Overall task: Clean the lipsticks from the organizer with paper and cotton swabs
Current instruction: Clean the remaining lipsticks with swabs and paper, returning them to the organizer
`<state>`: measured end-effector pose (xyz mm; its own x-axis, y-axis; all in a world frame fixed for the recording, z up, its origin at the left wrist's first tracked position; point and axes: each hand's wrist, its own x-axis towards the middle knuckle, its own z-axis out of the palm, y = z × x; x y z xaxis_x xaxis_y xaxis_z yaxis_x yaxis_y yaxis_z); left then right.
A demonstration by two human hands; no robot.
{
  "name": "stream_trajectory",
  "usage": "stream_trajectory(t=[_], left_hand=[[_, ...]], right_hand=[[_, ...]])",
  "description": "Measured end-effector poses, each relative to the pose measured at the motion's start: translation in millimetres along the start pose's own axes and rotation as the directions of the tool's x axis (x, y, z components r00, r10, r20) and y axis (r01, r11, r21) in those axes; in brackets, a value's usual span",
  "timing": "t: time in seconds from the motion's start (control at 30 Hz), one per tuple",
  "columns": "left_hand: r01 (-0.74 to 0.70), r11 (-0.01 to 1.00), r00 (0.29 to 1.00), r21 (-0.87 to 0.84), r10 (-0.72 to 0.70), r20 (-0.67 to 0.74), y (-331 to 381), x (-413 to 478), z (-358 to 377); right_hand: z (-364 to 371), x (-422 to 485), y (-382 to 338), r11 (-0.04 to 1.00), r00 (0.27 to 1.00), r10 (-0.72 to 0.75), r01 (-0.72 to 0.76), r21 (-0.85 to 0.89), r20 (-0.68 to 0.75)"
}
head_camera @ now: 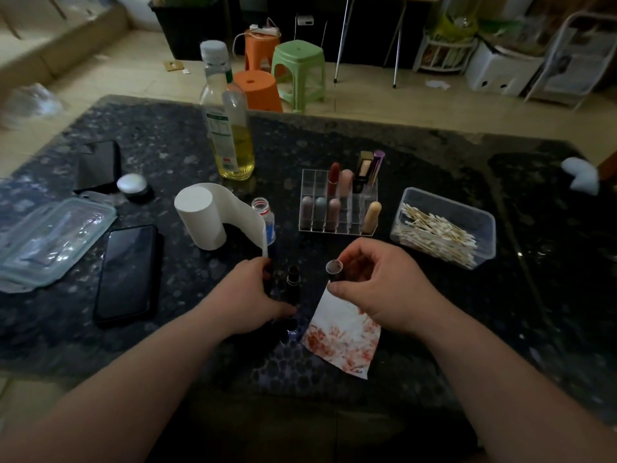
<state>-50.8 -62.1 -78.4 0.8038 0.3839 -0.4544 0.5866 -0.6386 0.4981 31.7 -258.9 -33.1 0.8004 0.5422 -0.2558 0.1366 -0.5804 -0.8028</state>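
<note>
Left hand [253,295]: fingers and thumb curled round the base of a dark lipstick [293,283].
Dark lipstick: upright on the surface [534,262], between the two hands, with a silver band below its dark top.
Right hand [380,292]: pinches a dark cap [335,267], pale round end facing up, above the paper.
Paper [344,342]: white sheet smeared red, flat on the surface under the right hand, just right of the dark lipstick.
Organizer [314,185]: clear grid, behind the hands, mid-surface.
Lipsticks [334,177]: several upright in the organizer's compartments, in back and front rows; the left back compartments are unfilled.
Swabs [437,232]: heaped in a clear tub [484,225], right of the organizer.
Roll [200,218]: white paper, upright left of the organizer, with a loose length trailing toward the left hand.
Oil bottle [230,128]: tall, behind the roll.
Phone [127,272]: screen dark, flat, left of the left hand.
</note>
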Motion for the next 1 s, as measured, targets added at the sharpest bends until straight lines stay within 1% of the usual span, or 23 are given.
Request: stream_trajectory(t=[0.03, 0.07, 0.1, 0.13, 0.17, 0.2, 0.23, 0.27, 0.33, 0.4, 0.47, 0.57, 0.63, 0.67, 0.7, 0.77, 0.87, 0.93, 1.0], left_hand=[[0.005, 0.999, 1.000, 0.035, -0.005, 0.010, -2.8, -6.8, -8.5], [-0.010, 0.998, 1.000, 0.068, 0.011, -0.016, -5.0, -15.1, -15.3], [-0.041, 0.996, 0.996, 0.082, 0.048, -0.080, -6.3, -25.2, -19.9], [-0.079, 0.995, 0.983, 0.060, 0.088, -0.164, -5.5, -37.2, -22.0], [-0.123, 0.992, 0.963, 0.001, 0.120, -0.242, -2.9, -48.7, -21.1], [-0.174, 0.980, 0.948, -0.094, 0.140, -0.287, 2.0, -61.2, -18.2], [-0.220, 0.954, 0.945, -0.205, 0.156, -0.287, 7.5, -70.8, -14.4], [-0.250, 0.915, 0.952, -0.316, 0.173, -0.252, 13.6, -79.5, -10.8], [-0.267, 0.850, 0.963, -0.454, 0.217, -0.161, 21.3, -87.3, -3.4], [-0.260, 0.802, 0.965, -0.538, 0.229, -0.126, 24.1, -87.7, 1.1], [-0.223, 0.747, 0.975, -0.626, 0.178, -0.135, 25.1, -86.5, -0.3], [-0.181, 0.704, 0.983, -0.686, 0.110, -0.146, 24.9, -86.6, -1.1], [-0.179, 0.726, 0.982, -0.664, 0.087, -0.170, 22.2, -84.9, -1.4], [-0.186, 0.742, 0.979, -0.644, 0.085, -0.184, 20.2, -83.9, -1.4], [-0.195, 0.754, 0.976, -0.628, 0.087, -0.198, 18.2, -82.8, -1.4], [-0.204, 0.772, 0.971, -0.603, 0.082, -0.223, 13.6, -81.1, -1.9], [-0.199, 0.820, 0.971, -0.536, 0.090, -0.223, 8.4, -80.2, -6.4], [-0.179, 0.858, 0.979, -0.481, 0.107, -0.174, 6.8, -81.3, -8.6], [-0.171, 0.894, 0.983, -0.413, 0.127, -0.132, 5.0, -81.9, -10.3]], right_hand=[[1.3, -0.7, 0.1, 1.000, 1.000, 0.002, -0.002, -0.018, 0.005], [2.8, -1.6, -0.5, 0.999, 1.000, -0.007, 0.007, -0.036, 0.009], [4.7, -2.6, -1.2, 0.999, 1.000, -0.022, 0.022, -0.047, 0.010], [6.8, -3.8, -2.5, 0.998, 0.999, -0.038, 0.038, -0.051, 0.009], [9.3, -5.6, -4.0, 0.998, 0.999, -0.051, 0.051, -0.048, 0.008], [11.9, -7.9, -5.9, 0.997, 0.998, -0.060, 0.060, -0.043, 0.007], [14.9, -10.9, -8.0, 0.997, 0.998, -0.065, 0.065, -0.035, 0.009], [18.3, -14.3, -9.8, 0.997, 0.997, -0.069, 0.070, -0.020, 0.016], [24.8, -21.4, -12.3, 0.996, 0.996, -0.076, 0.074, 0.045, 0.044], [29.8, -29.0, -13.2, 0.989, 0.994, -0.088, 0.080, 0.123, 0.063], [33.1, -34.3, -13.6, 0.979, 0.993, -0.115, 0.107, 0.171, 0.038], [29.9, -36.3, -14.1, 0.976, 0.989, -0.147, 0.143, 0.165, 0.016], [23.0, -31.7, -13.3, 0.985, 0.988, -0.140, 0.133, 0.107, 0.069], [19.1, -26.9, -10.2, 0.993, 0.990, -0.113, 0.109, 0.047, 0.087], [15.5, -20.6, -5.8, 0.997, 0.994, -0.072, 0.074, -0.029, 0.077], [10.5, -4.7, 7.8, 0.981, 1.000, 0.005, -0.009, -0.196, -0.020], [11.1, 14.9, 25.9, 0.917, 0.983, 0.097, -0.150, -0.369, -0.158], [16.8, 22.3, 32.4, 0.857, 0.974, 0.164, -0.220, -0.466, -0.159], [26.1, 28.3, 35.6, 0.795, 0.973, 0.197, -0.229, -0.562, -0.119]])
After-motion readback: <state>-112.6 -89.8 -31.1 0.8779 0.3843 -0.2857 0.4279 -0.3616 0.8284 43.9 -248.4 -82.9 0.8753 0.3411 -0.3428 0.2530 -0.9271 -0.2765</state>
